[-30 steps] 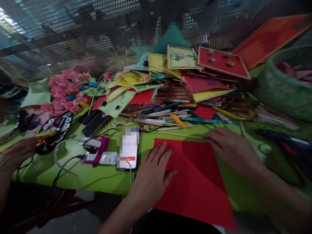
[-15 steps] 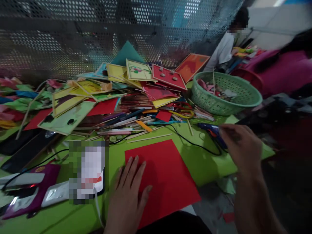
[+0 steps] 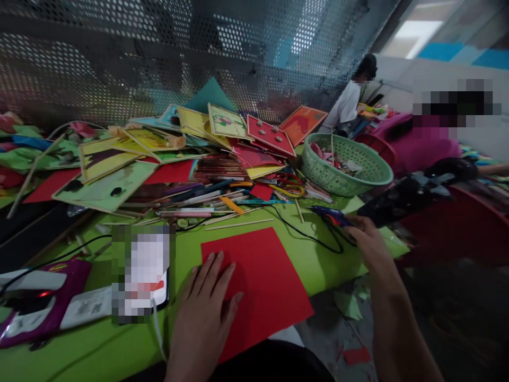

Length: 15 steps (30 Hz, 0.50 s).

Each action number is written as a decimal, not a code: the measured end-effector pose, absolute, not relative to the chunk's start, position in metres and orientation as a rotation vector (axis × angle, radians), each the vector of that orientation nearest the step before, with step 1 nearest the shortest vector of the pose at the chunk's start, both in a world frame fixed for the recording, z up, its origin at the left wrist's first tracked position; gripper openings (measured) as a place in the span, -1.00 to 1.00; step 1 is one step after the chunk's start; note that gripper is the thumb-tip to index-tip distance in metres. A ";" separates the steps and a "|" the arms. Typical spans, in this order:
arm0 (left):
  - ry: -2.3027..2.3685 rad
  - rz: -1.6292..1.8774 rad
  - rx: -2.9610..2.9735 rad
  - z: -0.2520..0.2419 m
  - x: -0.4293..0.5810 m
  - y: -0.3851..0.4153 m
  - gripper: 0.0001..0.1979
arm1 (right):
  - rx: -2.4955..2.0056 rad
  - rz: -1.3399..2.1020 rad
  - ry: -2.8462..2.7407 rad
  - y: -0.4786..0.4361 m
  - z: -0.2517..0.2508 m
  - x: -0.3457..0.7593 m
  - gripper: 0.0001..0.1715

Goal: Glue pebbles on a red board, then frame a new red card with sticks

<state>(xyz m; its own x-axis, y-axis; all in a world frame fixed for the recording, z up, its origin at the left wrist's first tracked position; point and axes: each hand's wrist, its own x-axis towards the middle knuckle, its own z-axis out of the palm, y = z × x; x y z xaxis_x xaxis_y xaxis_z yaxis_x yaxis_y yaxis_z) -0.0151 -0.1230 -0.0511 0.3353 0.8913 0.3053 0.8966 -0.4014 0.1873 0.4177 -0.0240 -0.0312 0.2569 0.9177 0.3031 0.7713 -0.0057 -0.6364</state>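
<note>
At the near left edge, a purple plastic device [image 3: 67, 281] with a white label lies on the lime-green table cover [image 3: 191, 249], with a black cord running to it. Just right of it is a smartphone [image 3: 145, 273], screen up, with a white cable at its near end. Farther back, a heap of coloured craft cards [image 3: 119, 180] slopes down to a row of pencils and pens [image 3: 199, 196].

The left hand [image 3: 207, 307] lies palm down with its fingers straight and slightly spread, holding nothing. It rests on the near left part of a square red paper sheet [image 3: 262, 276]. The sheet lies flat on the table cover, at the middle of the near edge, and its near corner juts out past that edge.

Right of the sheet, a thin black cable [image 3: 306, 236] crosses the cover to a blue glue gun [image 3: 332, 215] lying near the table's right end. The right hand [image 3: 368, 241] reaches to the rear of the gun and its fingertips touch it. It is not clear whether the fingers have closed around it. Farther back stands a round green plastic basket [image 3: 330, 183] holding paper scraps. Beyond it, at the far right, a person in a white shirt [image 3: 345, 106] is seated.
</note>
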 end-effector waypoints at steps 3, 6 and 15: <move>-1.714 -0.608 -2.554 -0.051 -0.014 -0.123 -0.55 | -1.745 0.346 -1.313 -0.038 -0.014 0.409 -0.57; -1.710 -0.649 -2.541 -0.052 -0.014 -0.123 -0.56 | -1.638 0.449 -1.171 -0.051 0.003 0.397 -0.57; -1.789 -0.719 -2.552 -0.050 -0.009 -0.127 -0.56 | -1.389 1.000 -0.970 -0.061 0.028 0.343 -0.60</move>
<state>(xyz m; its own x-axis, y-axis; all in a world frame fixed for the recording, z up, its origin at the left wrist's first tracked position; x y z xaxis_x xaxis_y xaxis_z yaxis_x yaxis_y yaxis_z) -0.0095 -0.1271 -0.0503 0.2738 0.9045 0.3270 0.8791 -0.3733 0.2963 0.3430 -0.0606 0.0277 0.3047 0.9515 -0.0427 0.0138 -0.0492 -0.9987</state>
